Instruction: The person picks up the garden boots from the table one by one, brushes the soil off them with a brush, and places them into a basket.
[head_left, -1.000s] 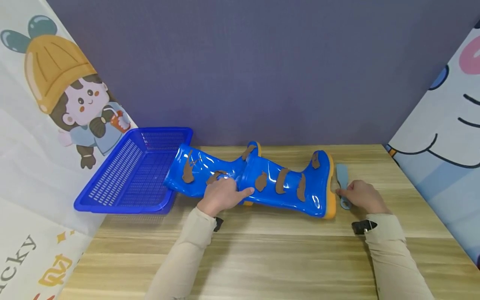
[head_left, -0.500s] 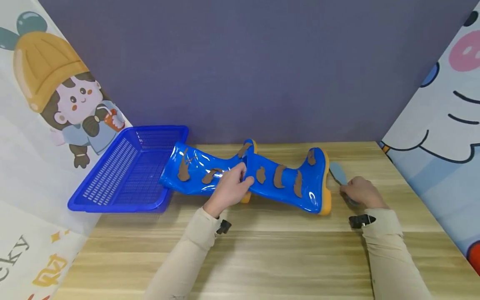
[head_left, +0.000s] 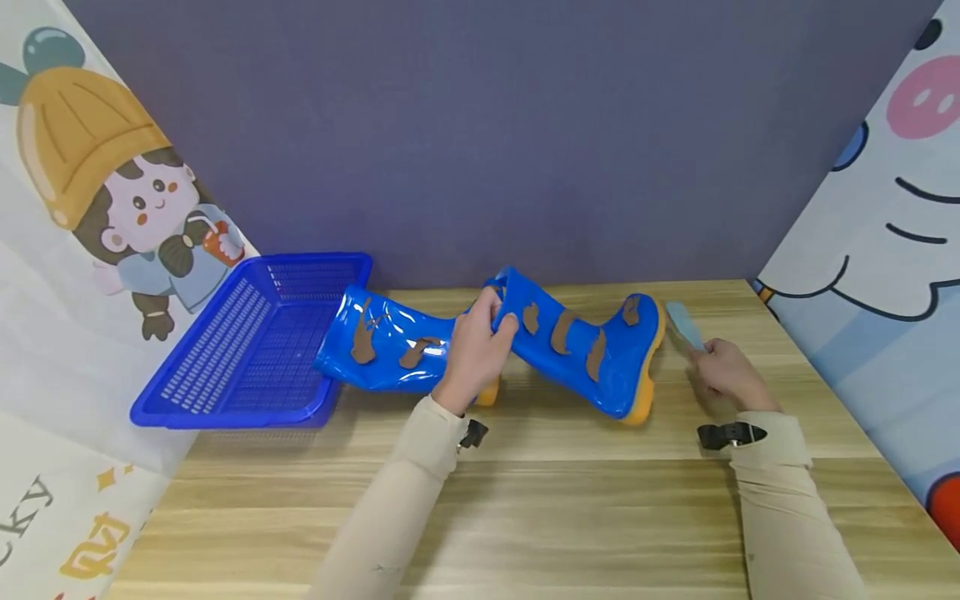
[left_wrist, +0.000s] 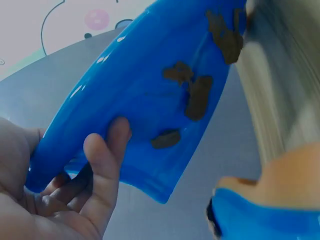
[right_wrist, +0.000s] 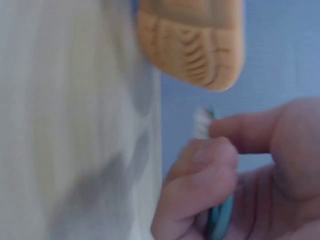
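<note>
My left hand [head_left: 477, 350] grips the cuff of a blue rubber boot [head_left: 579, 343], which has brown mud-like patches and a yellow-orange sole. The cuff is raised and the shaft slants down toward the foot at right. In the left wrist view, fingers curl around the edge of the boot shaft [left_wrist: 120, 95]. A matching blue boot [head_left: 394, 332] lies on its side, partly behind my left hand. Beside the held boot's sole, my right hand [head_left: 727, 372] holds a light-blue brush [head_left: 684, 323]; its white bristles [right_wrist: 202, 122] show blurred in the right wrist view.
A blue plastic basket [head_left: 225, 417] stands at the left, with the lying boot's cuff against its right rim. The wooden table [head_left: 570, 508] meets a grey panel [head_left: 480, 142] behind. Printed cartoon sheets flank both sides.
My left hand has shifted from resting on the boots to gripping the right boot's cuff and lifting it. My right hand has picked the brush up from the table.
</note>
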